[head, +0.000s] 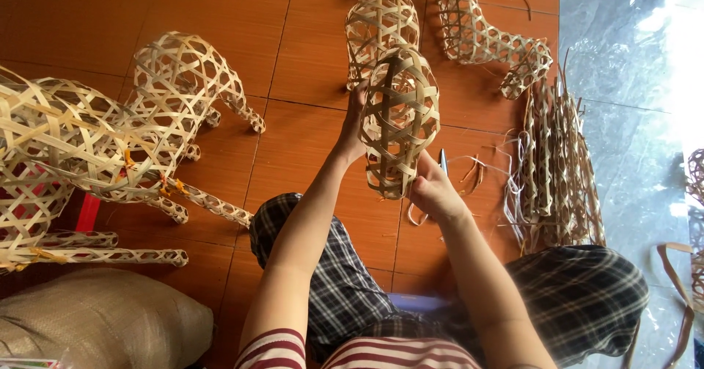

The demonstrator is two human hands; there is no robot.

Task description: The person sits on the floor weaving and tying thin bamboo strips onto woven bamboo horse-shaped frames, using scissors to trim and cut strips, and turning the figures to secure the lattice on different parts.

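- Woven sack (103, 318) lies at the near left, on the orange tile floor (293, 156).
- Above it stand open-weave bamboo animal frames (110, 134), legs pointing right.
- Left hand (353, 123) grips the far left side of the oval bamboo basket form (400, 119), fingers curled onto its strips.
- Basket form is held upright over the lap, mid-scene.
- Right hand (434, 191) pinches its near bottom edge, fingers closed on the weave.
- More woven pieces (469, 24) lie far behind.
- Bundle of bamboo strips (554, 163) lies on the right.
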